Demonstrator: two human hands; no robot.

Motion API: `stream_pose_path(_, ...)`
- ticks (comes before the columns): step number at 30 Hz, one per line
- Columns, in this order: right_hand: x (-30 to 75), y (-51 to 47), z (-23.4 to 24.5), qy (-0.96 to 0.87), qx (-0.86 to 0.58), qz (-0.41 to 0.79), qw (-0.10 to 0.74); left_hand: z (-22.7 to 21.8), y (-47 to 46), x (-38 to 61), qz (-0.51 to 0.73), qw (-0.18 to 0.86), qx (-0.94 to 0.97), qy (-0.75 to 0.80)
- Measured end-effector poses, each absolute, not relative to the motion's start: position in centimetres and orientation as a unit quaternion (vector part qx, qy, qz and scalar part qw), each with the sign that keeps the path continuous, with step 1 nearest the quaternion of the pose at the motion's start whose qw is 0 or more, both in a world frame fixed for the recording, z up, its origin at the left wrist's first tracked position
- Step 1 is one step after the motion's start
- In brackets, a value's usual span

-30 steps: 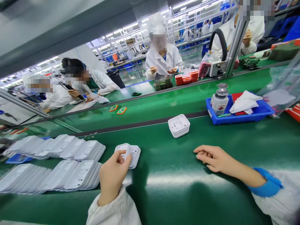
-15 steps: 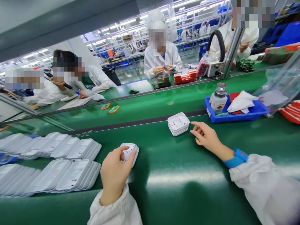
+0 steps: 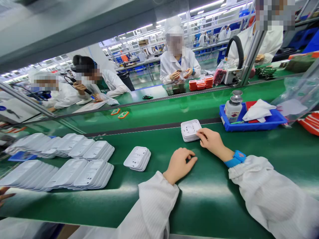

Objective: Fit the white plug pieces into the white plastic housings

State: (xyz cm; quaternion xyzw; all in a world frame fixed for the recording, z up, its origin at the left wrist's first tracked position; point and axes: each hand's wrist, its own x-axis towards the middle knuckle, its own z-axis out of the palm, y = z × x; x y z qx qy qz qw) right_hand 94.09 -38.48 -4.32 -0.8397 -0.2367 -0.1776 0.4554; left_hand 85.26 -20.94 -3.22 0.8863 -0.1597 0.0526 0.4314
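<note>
My right hand (image 3: pixel 210 141) pinches the near right edge of a small stack of white plastic covers (image 3: pixel 190 127), close to the dark strip. Just below and left of that stack, my left hand (image 3: pixel 180 162) is over the green surface, thumb and forefinger apart and nothing between them. Another short pile of white plastic covers (image 3: pixel 137 157) lies to its left, slightly fanned and untouched. The covers look shallow, with rounded corners and small holes. Whether my right fingers grip one cover or several cannot be made out.
Long leaning rows of white covers (image 3: pixel 67 172) fill the left side. A blue tray (image 3: pixel 254 125) at right holds a metal-topped bottle (image 3: pixel 233 108) and white cloth. Orange-edged green boards (image 3: pixel 123 114) lie beyond the strip. Co-workers sit opposite; another person's fingers (image 3: pixel 5 196) show at lower left.
My left hand has let go of the left pile of covers and moved right. My right hand has come left onto the other stack's edge. The view has shifted somewhat.
</note>
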Motion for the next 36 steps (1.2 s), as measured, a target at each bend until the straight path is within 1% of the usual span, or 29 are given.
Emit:
stream_pose_path(6,91.5,-38.2,-2.8,-0.235,-0.821,-0.177,0.488,-3.0,-19.3,87.1,0.162,0.444,0.880,-0.055)
stream_pose_path(9,89.1,-37.6,-2.1,-0.242,-0.806,-0.141,0.521,-2.0,-18.7,86.1,0.192,0.456,0.865,-0.086)
stream_pose_path(13,86.3,-37.1,-2.0,-0.225,-0.788,-0.067,0.569,-0.7,-18.1,84.4,0.134,0.484,0.847,-0.174)
stream_pose_path(16,85.0,-37.5,-2.3,-0.187,-0.768,-0.002,0.613,-0.3,-18.4,83.7,0.066,0.513,0.844,-0.140)
stream_pose_path(20,84.1,-38.5,-2.9,-0.157,-0.711,0.113,0.677,-0.3,-19.2,83.5,-0.033,0.608,0.789,-0.082)
stream_pose_path(22,84.1,-38.7,-3.2,-0.174,-0.703,0.149,0.674,-0.3,-19.4,83.5,-0.060,0.648,0.756,-0.071)
stream_pose_path(25,84.4,-38.7,-3.6,-0.199,-0.698,0.196,0.659,-0.4,-19.3,83.7,-0.078,0.668,0.738,-0.065)
stream_pose_path(27,84.8,-38.7,-3.7,-0.200,-0.692,0.212,0.660,-0.5,-19.2,83.9,-0.086,0.665,0.739,-0.062)
stream_pose_path(33,85.5,-38.9,-3.6,-0.188,-0.687,0.201,0.672,-0.7,-19.2,83.8,-0.100,0.620,0.777,-0.029)
stream_pose_path(36,85.5,-38.9,-3.6,-0.201,-0.701,0.185,0.658,-0.7,-19.2,83.9,-0.112,0.649,0.753,0.003)
